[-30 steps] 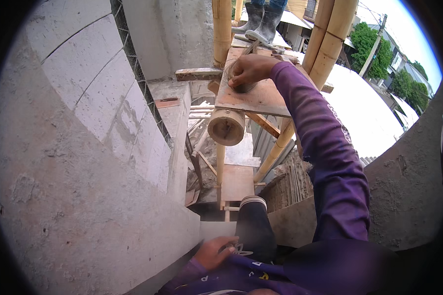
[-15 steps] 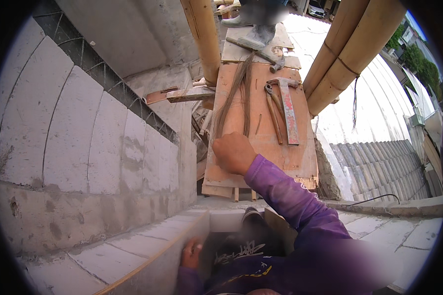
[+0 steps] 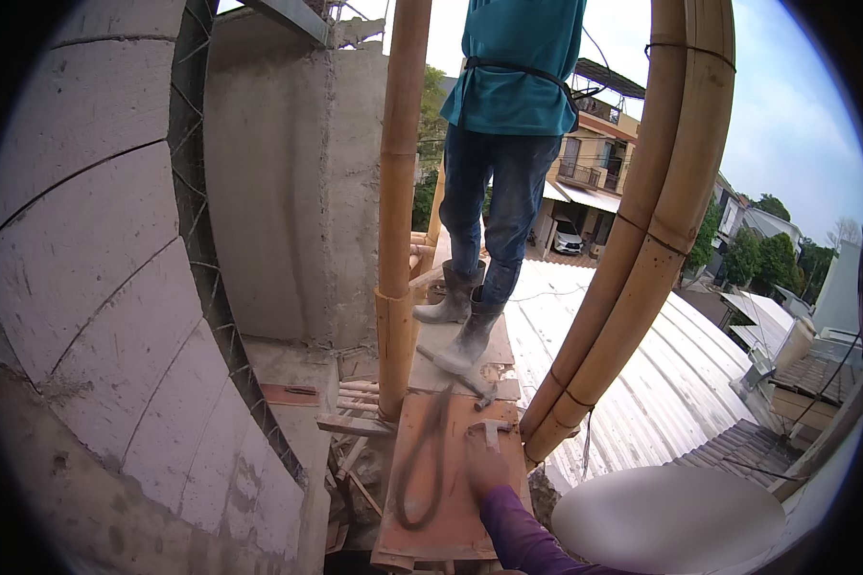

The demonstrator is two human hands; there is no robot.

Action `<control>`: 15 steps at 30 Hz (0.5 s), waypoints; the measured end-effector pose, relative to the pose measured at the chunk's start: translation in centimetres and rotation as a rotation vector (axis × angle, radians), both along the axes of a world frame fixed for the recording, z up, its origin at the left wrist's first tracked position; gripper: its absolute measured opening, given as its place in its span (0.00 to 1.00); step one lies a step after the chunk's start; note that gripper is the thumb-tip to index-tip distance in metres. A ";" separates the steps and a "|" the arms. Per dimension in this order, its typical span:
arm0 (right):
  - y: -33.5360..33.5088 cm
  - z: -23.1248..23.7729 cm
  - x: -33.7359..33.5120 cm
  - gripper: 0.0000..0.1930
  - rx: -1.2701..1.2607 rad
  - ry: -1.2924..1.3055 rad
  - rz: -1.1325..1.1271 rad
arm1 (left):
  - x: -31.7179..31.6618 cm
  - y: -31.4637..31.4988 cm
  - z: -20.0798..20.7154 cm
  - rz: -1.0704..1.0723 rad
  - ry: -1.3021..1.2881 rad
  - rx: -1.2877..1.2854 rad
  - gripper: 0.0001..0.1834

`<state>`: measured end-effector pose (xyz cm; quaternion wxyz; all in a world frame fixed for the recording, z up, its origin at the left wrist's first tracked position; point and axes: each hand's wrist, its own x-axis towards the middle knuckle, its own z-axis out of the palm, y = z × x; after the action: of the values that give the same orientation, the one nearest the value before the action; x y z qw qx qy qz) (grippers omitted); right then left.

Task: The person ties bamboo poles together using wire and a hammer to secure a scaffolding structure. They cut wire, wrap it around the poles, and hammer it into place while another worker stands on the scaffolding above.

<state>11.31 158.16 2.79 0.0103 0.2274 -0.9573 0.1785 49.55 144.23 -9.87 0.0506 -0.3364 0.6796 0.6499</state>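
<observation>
My right hand, in a purple sleeve, reaches down over the orange-brown plank. It covers most of the brick hammer, whose metal head shows just beyond my fingers. The pincers that lay alongside it are hidden. My fingers are smeared by motion, so whether they grip either tool does not show. Left of the hand, a bundle of thin tie wire lies on the plank, its outline blurred and looped. Another hammer rests farther off, by a boot. My left hand is out of the picture.
A person in a teal shirt and grey boots stands on the far planking. Bamboo poles rise left and right of the planks. A pale block wall with a steel lattice stands left; a corrugated metal roof spreads right.
The view has tilted upward, bringing the other person and houses into sight. My right hand has moved from the wire's near end to the brick hammer and pincers. My left hand has left the picture.
</observation>
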 end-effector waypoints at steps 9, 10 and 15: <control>-1.0 -2.5 -5.5 0.28 0.446 -0.028 -0.029 | -2.2 -2.0 4.0 -0.037 -0.008 -0.101 0.31; -2.9 -3.6 -5.6 0.28 0.434 -0.046 -0.021 | -1.6 -2.4 4.2 -0.009 -0.019 -0.113 0.31; -4.9 -6.4 -8.3 0.27 0.394 -0.091 -0.151 | -2.0 -2.1 4.3 -0.019 -0.030 -0.127 0.32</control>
<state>2.97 153.25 -3.60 -0.0643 0.1442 -0.9875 -0.0034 47.53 142.10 -5.55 0.0456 -0.3421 0.7218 0.5999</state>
